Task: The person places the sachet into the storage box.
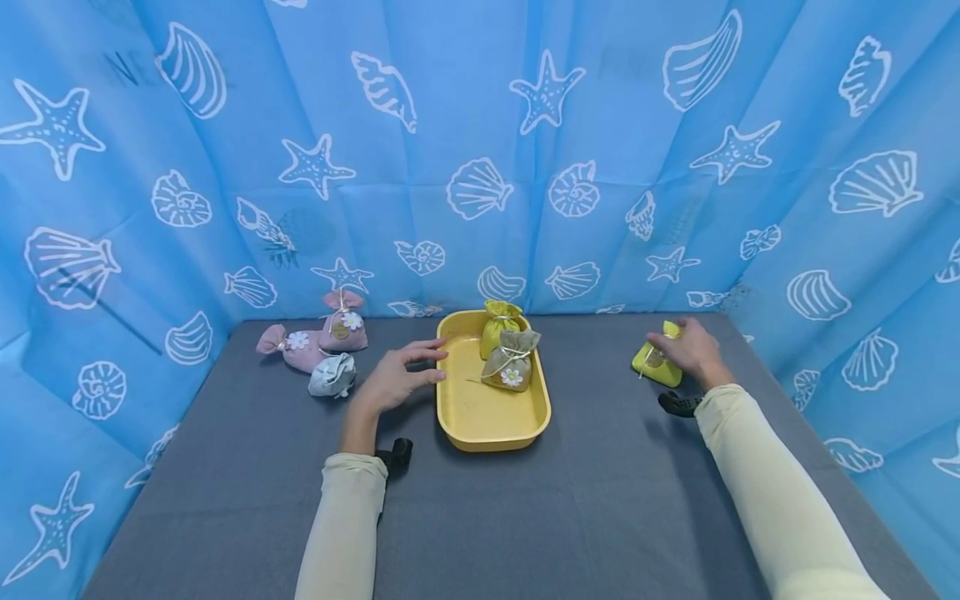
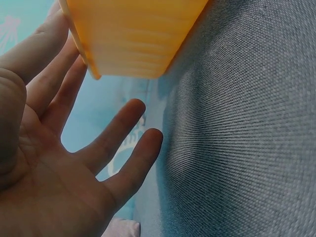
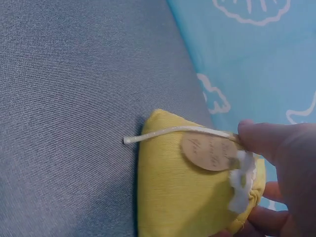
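Observation:
At the right of the table, my right hand [image 1: 695, 352] pinches the gathered neck of a yellow drawstring pouch [image 1: 657, 363]. In the right wrist view, this pouch [image 3: 182, 182] shows a round tag [image 3: 209, 151], a white flower and a loose cord. My left hand [image 1: 397, 379] is at the left rim of a yellow plastic tray [image 1: 491, 439]. Its fingers [image 2: 116, 131] are spread, with the thumb and some fingers at the tray's edge; contact is hard to confirm. Inside the tray, at its far right, are another yellow pouch [image 1: 497, 321] and a grey-beige pouch [image 1: 513, 360] with a flower.
Left of the tray, two pink pouches [image 1: 298, 354] [image 1: 343, 327] and a pale grey-blue pouch [image 1: 332, 377] are grouped on the grey cloth-covered table [image 1: 585, 500]. A blue curtain [image 1: 480, 125] with shell and starfish prints surrounds the table's back and sides.

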A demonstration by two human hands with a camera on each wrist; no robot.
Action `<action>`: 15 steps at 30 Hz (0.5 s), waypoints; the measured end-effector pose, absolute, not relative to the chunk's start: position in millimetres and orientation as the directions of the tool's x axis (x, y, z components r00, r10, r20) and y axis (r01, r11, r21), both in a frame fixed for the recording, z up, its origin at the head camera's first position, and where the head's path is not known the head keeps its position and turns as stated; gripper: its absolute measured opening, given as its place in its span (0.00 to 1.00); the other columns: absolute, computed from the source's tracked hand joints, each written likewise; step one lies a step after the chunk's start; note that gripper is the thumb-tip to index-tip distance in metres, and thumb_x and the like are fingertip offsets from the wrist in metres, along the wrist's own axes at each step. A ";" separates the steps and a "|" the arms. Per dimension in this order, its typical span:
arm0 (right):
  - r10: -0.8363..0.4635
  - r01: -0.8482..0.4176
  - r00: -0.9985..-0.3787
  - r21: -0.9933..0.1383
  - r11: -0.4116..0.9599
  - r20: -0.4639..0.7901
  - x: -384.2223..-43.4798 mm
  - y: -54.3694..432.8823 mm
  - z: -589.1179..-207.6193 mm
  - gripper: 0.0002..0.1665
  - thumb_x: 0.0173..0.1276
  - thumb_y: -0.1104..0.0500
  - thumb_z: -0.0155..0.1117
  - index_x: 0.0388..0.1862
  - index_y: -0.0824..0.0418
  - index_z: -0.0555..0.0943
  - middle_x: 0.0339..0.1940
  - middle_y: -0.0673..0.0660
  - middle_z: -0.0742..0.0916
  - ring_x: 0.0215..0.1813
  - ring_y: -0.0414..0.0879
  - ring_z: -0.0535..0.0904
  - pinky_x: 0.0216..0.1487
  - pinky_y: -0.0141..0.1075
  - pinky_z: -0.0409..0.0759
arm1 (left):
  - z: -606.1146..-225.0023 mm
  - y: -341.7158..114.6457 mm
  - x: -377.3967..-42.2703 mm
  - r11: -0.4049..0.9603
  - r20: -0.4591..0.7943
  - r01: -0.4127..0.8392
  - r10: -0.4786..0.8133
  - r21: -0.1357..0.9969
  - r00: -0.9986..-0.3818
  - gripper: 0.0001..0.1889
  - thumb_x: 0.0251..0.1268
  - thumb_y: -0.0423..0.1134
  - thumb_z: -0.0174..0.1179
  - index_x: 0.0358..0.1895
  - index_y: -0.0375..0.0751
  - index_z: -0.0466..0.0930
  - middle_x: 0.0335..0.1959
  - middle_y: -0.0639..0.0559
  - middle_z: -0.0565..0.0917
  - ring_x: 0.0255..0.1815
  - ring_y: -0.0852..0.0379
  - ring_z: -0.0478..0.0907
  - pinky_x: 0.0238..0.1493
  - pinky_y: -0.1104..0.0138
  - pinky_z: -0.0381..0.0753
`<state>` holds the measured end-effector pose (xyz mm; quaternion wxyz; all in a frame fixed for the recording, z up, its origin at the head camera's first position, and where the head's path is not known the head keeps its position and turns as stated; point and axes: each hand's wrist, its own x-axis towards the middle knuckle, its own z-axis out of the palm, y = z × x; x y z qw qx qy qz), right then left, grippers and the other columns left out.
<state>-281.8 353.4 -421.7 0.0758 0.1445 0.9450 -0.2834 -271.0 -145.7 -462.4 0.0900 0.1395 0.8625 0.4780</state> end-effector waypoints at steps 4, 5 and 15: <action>0.191 0.271 -0.960 -0.507 0.819 -0.204 -279.8 354.5 -418.3 0.52 0.78 0.35 0.47 0.78 0.77 0.52 0.65 0.79 0.73 0.61 0.68 0.75 0.53 0.54 0.81 | -461.9 -145.0 -270.5 0.502 -0.026 0.152 0.330 0.851 -0.944 0.24 0.66 0.50 0.69 0.65 0.54 0.81 0.76 0.64 0.71 0.83 0.47 0.57 0.80 0.39 0.56; 0.176 0.251 -0.966 -0.504 0.827 -0.192 -279.4 354.7 -417.2 0.51 0.79 0.36 0.47 0.78 0.77 0.55 0.63 0.78 0.75 0.58 0.66 0.77 0.49 0.51 0.82 | -461.6 -144.7 -270.3 0.502 -0.028 0.149 0.329 0.852 -0.944 0.24 0.66 0.50 0.69 0.65 0.55 0.82 0.76 0.64 0.71 0.83 0.47 0.57 0.80 0.39 0.56; 0.064 0.101 -0.993 -0.453 0.886 -0.097 -275.9 353.9 -403.5 0.38 0.79 0.42 0.53 0.66 0.76 0.72 0.47 0.72 0.84 0.39 0.54 0.82 0.32 0.37 0.79 | -461.5 -144.5 -269.3 0.513 -0.029 0.147 0.321 0.846 -0.947 0.23 0.67 0.49 0.68 0.65 0.54 0.81 0.76 0.64 0.71 0.83 0.47 0.57 0.80 0.40 0.56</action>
